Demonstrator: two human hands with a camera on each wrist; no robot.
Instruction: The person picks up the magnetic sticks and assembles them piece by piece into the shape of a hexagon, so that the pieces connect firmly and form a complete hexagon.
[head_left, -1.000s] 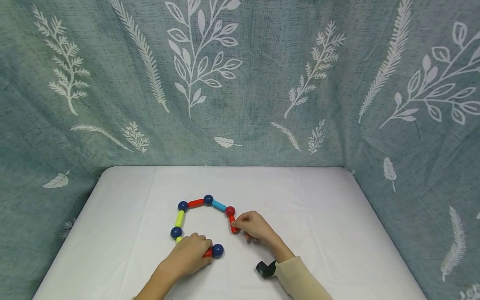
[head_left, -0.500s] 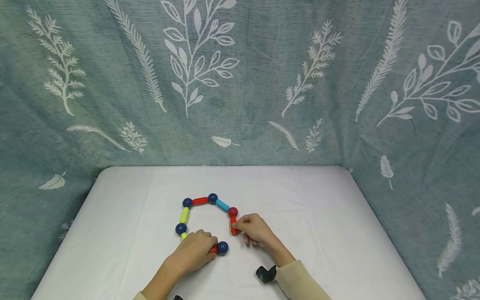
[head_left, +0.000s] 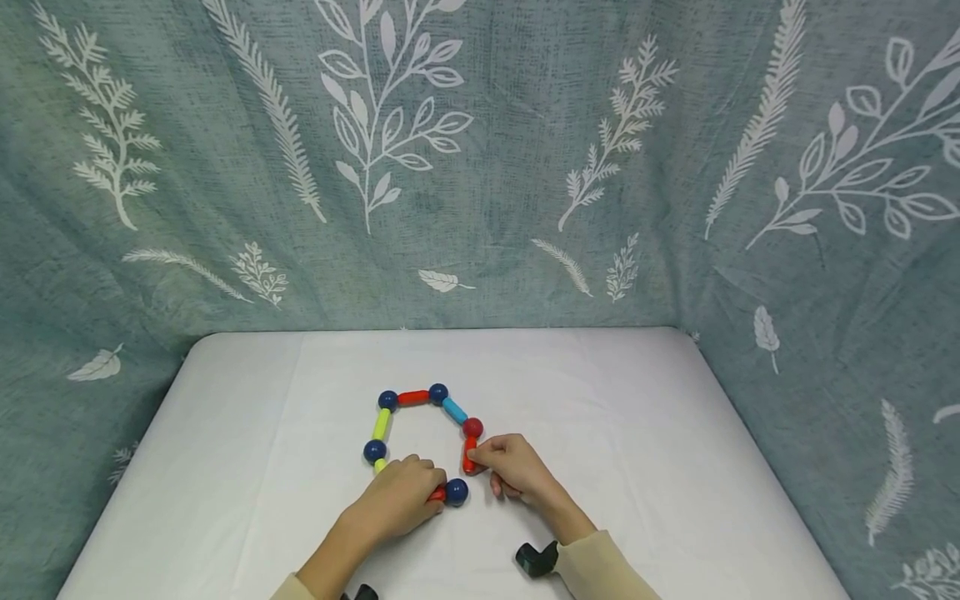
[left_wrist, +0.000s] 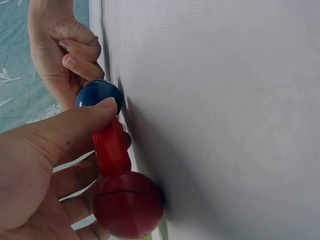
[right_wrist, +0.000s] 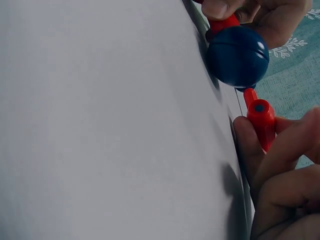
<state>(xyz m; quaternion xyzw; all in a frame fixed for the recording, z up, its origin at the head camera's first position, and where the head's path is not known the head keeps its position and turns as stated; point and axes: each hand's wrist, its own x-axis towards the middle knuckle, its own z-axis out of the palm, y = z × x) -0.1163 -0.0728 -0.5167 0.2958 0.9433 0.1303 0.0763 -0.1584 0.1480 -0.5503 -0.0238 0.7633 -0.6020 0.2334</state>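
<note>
A chain of coloured magnetic sticks and balls lies bent into an unclosed ring on the table. My left hand (head_left: 405, 496) grips a red stick (left_wrist: 112, 152) between thumb and fingers, its thumb tip on the blue ball (head_left: 457, 492) at the chain's near end. A dark red ball (left_wrist: 128, 205) sits at that stick's other end, hidden by the hand in the head view. My right hand (head_left: 517, 465) pinches another red stick (right_wrist: 262, 122), joined to a red ball (head_left: 472, 427). Its free end, with a dark round spot, points towards the blue ball, a small gap apart.
A light blue stick (head_left: 454, 410), a red stick (head_left: 413, 398), a yellow-green stick (head_left: 382, 424) and several dark blue balls form the chain's far side. White cloth covers the table (head_left: 600, 400). A black device (head_left: 536, 560) is at the right wrist. A leaf-patterned curtain (head_left: 480, 167) hangs behind.
My left hand has shifted right with the chain's near end, bringing the blue ball closer to the red stick in my right hand. The chain's left side has moved right too.
</note>
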